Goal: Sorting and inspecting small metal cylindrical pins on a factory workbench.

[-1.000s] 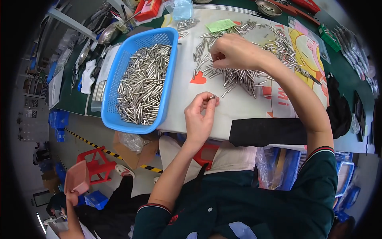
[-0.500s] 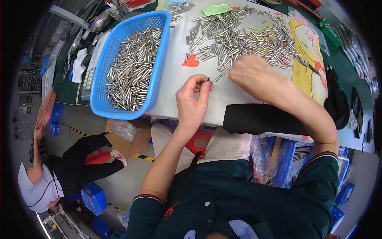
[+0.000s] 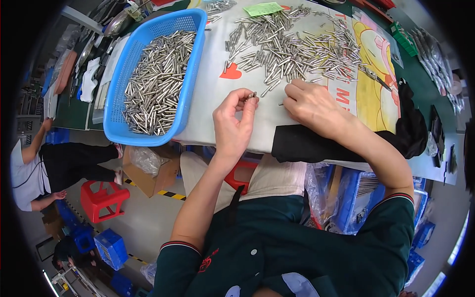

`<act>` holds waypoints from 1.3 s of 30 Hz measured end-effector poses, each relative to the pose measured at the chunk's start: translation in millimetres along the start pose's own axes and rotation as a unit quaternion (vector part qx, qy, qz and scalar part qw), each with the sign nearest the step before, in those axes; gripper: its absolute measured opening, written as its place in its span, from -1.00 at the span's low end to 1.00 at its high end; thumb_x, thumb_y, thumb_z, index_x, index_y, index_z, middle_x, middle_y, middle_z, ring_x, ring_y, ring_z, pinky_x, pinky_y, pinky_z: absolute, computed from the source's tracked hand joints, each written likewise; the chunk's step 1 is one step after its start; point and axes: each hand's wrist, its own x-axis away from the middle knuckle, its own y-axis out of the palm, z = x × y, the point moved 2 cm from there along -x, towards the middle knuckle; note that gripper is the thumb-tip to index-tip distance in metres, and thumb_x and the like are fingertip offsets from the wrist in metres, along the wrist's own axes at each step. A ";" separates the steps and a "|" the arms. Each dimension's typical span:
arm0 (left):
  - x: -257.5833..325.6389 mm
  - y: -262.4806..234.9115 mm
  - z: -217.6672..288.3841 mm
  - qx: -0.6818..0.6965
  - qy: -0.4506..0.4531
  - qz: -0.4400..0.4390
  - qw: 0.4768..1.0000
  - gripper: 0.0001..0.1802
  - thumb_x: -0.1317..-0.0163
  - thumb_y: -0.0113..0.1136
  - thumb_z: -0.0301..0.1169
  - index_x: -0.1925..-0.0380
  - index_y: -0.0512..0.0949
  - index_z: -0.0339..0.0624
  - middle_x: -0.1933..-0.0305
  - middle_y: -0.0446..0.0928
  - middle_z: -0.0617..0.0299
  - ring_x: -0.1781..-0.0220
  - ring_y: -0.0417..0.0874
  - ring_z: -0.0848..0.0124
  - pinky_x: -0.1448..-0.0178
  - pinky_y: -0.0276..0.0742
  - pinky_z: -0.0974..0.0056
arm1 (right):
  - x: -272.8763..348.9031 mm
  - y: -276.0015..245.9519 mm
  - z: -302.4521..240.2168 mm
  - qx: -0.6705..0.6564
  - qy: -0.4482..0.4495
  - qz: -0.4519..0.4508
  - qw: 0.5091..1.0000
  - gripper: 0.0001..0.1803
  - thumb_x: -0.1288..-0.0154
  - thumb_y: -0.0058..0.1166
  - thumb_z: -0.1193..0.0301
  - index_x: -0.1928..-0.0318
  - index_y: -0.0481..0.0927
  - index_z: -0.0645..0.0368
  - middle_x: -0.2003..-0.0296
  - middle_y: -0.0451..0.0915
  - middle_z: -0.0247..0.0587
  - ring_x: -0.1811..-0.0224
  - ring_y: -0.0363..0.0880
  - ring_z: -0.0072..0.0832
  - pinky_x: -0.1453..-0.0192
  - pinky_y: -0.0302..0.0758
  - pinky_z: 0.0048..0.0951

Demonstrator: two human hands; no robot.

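Observation:
My left hand (image 3: 233,121) is closed in a pinch, thumb against index finger, on a few short metal pins (image 3: 251,96) whose ends stick out at the fingertips. To its right, low over the cloth, my right hand (image 3: 312,106) has its fingers curled together. The tip of a metal pin (image 3: 281,104) shows at those fingertips; the rest is hidden. Just beyond both hands spreads a loose heap of silvery metal pins (image 3: 284,52). One stray pin (image 3: 270,88) lies at its near edge, between my hands.
A blue plastic basket (image 3: 192,74) full of similar pins stands at the left. Black fabric (image 3: 316,143) lies along the near table edge. Pliers (image 3: 378,76) and a green paper slip (image 3: 263,9) rest around the heap. At far left is another person (image 3: 34,168) beside a red stool (image 3: 104,200).
My right hand has turned and drawn back from the heap, with a pin tip now showing at its fingers. My left hand keeps its pinch. The other person has stood up from the stool.

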 end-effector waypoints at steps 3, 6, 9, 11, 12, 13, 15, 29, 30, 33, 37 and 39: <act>0.2 1.7 -1.0 0.008 0.004 0.000 1.000 -0.88 -0.27 0.05 -0.54 0.24 0.48 -0.39 0.33 0.59 0.17 0.27 0.61 0.50 0.11 0.53 0.41 | -3.7 -2.6 0.6 0.024 -0.008 -0.004 1.000 -0.92 0.09 0.07 0.50 0.59 0.46 0.24 0.47 0.44 -0.16 0.32 0.48 -0.25 0.34 0.48 -0.27; -0.1 -0.1 0.4 0.002 0.006 0.004 1.000 -0.88 -0.27 0.05 -0.55 0.24 0.48 -0.39 0.33 0.59 0.17 0.28 0.62 0.50 0.11 0.53 0.42 | -8.9 -14.9 2.1 -0.018 0.004 0.018 1.000 -0.91 0.09 0.06 0.49 0.60 0.46 0.24 0.47 0.45 -0.16 0.31 0.49 -0.28 0.35 0.50 -0.31; 0.8 1.1 0.7 -0.003 0.004 0.004 1.000 -0.89 -0.27 0.05 -0.56 0.25 0.48 -0.39 0.33 0.59 0.17 0.28 0.62 0.50 0.12 0.54 0.42 | -11.1 -17.0 -2.9 -0.028 -0.006 0.000 1.000 -0.91 0.10 0.05 0.49 0.60 0.46 0.25 0.47 0.45 -0.16 0.30 0.50 -0.29 0.34 0.51 -0.35; -0.6 -0.1 -0.9 -0.002 0.007 0.007 1.000 -0.89 -0.26 0.05 -0.57 0.25 0.48 -0.39 0.34 0.60 0.17 0.28 0.63 0.50 0.12 0.54 0.42 | -9.1 -11.7 -5.4 -0.009 -0.001 -0.011 1.000 -0.91 0.10 0.05 0.49 0.59 0.46 0.25 0.47 0.46 -0.16 0.30 0.50 -0.29 0.33 0.51 -0.35; -0.8 -1.3 -2.7 -0.010 0.013 0.007 1.000 -0.90 -0.26 0.05 -0.57 0.25 0.48 -0.39 0.34 0.60 0.17 0.28 0.63 0.50 0.12 0.54 0.42 | -8.8 -8.4 -5.9 0.010 0.005 -0.022 1.000 -0.92 0.09 0.05 0.50 0.58 0.46 0.25 0.46 0.46 -0.16 0.29 0.50 -0.29 0.32 0.51 -0.35; 0.0 -0.5 -3.0 -0.017 0.018 0.006 1.000 -0.90 -0.26 0.05 -0.58 0.25 0.48 -0.40 0.34 0.60 0.17 0.28 0.63 0.50 0.13 0.54 0.42 | -8.9 -7.3 -6.0 0.011 0.005 -0.024 1.000 -0.92 0.09 0.05 0.50 0.58 0.46 0.25 0.46 0.46 -0.16 0.29 0.50 -0.29 0.32 0.51 -0.35; 0.5 0.7 -0.4 -0.017 0.018 0.006 1.000 -0.90 -0.26 0.05 -0.58 0.25 0.48 -0.40 0.34 0.60 0.17 0.28 0.63 0.50 0.13 0.54 0.42 | -11.1 -5.9 -6.0 0.036 -0.021 -0.021 0.999 -0.93 0.10 0.04 0.50 0.56 0.47 0.26 0.45 0.47 -0.16 0.28 0.51 -0.30 0.32 0.52 -0.34; -1.0 1.1 0.1 -0.010 0.060 0.033 0.998 -0.89 -0.18 0.15 -0.55 0.32 0.50 -0.38 0.44 0.57 0.08 0.45 0.59 0.38 0.29 0.52 0.33 | -40.5 0.8 25.0 0.028 -0.073 0.034 0.996 -0.86 0.17 0.10 0.51 0.59 0.39 0.22 0.49 0.40 -0.22 0.34 0.46 -0.31 0.36 0.48 -0.34; -0.5 0.2 0.2 -0.026 0.052 0.019 0.998 -0.90 -0.22 0.11 -0.55 0.31 0.49 -0.38 0.40 0.59 0.12 0.38 0.61 0.44 0.22 0.52 0.37 | -41.6 2.0 25.1 0.028 -0.072 0.035 0.996 -0.86 0.17 0.10 0.51 0.59 0.39 0.22 0.49 0.40 -0.22 0.34 0.46 -0.31 0.36 0.48 -0.34; -0.2 -0.1 0.2 -0.043 0.039 0.007 0.998 -0.91 -0.26 0.07 -0.55 0.29 0.48 -0.38 0.37 0.61 0.16 0.32 0.63 0.49 0.16 0.52 0.41 | -45.8 4.9 23.9 0.026 -0.097 0.032 0.994 -0.89 0.15 0.08 0.51 0.60 0.40 0.22 0.48 0.40 -0.22 0.33 0.46 -0.33 0.35 0.49 -0.36; -1.8 0.2 0.1 -0.017 0.059 0.026 0.998 -0.91 -0.20 0.11 -0.56 0.32 0.48 -0.38 0.45 0.55 0.09 0.43 0.59 0.38 0.26 0.51 0.33 | -51.9 6.2 21.4 0.065 -0.107 0.009 0.992 -0.92 0.12 0.06 0.49 0.58 0.47 0.24 0.47 0.44 -0.21 0.27 0.48 -0.34 0.32 0.51 -0.37; -2.0 0.9 0.0 -0.024 0.063 0.016 0.998 -0.92 -0.21 0.09 -0.57 0.31 0.47 -0.38 0.44 0.55 0.10 0.42 0.60 0.38 0.26 0.51 0.33 | -52.2 5.5 21.9 0.066 -0.103 0.029 0.992 -0.90 0.13 0.06 0.49 0.58 0.42 0.24 0.48 0.40 -0.22 0.30 0.46 -0.33 0.34 0.49 -0.35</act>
